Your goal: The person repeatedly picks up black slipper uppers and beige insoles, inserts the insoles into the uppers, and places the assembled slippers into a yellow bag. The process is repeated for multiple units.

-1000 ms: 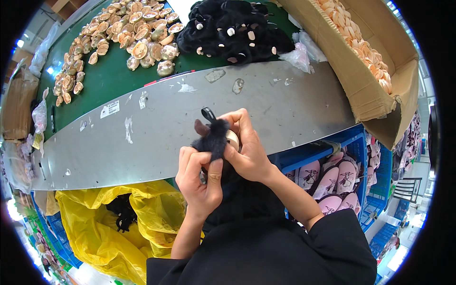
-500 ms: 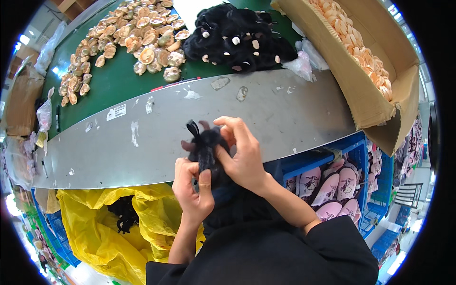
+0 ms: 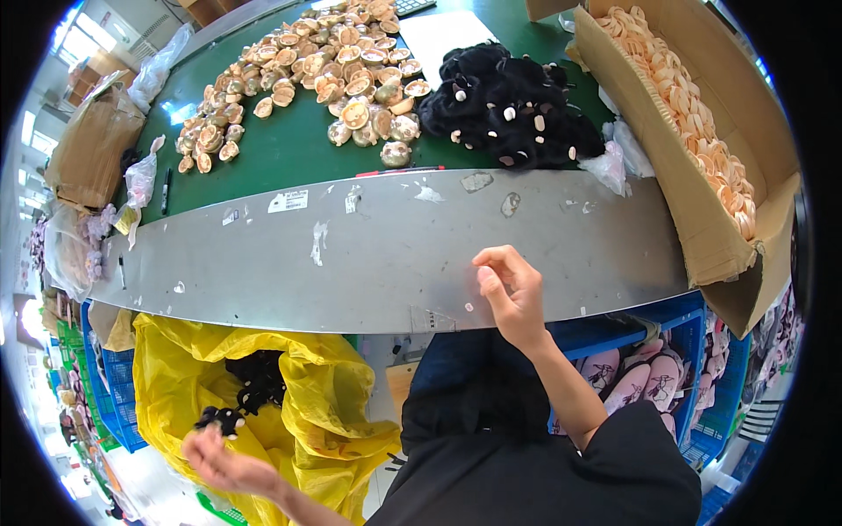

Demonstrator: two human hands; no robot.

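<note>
One small, black, furry piece (image 3: 221, 421) sits at the left hand (image 3: 226, 466)'s bent fingertips, hold unclear, best settled well inside the yellow plastic bag (image 3: 326, 386) beneath; the half-curled right hand (image 3: 519, 302) looks empty.

"What's the person wearing?"
"A plain black cloth top (image 3: 535, 482) with a loose, short right sleeve (image 3: 645, 456)."
"Below that?"
"Dark cloth trousers (image 3: 447, 373)."
"And the hands (image 3: 516, 302)?"
"Bare, like the forearms (image 3: 570, 386)."
</note>
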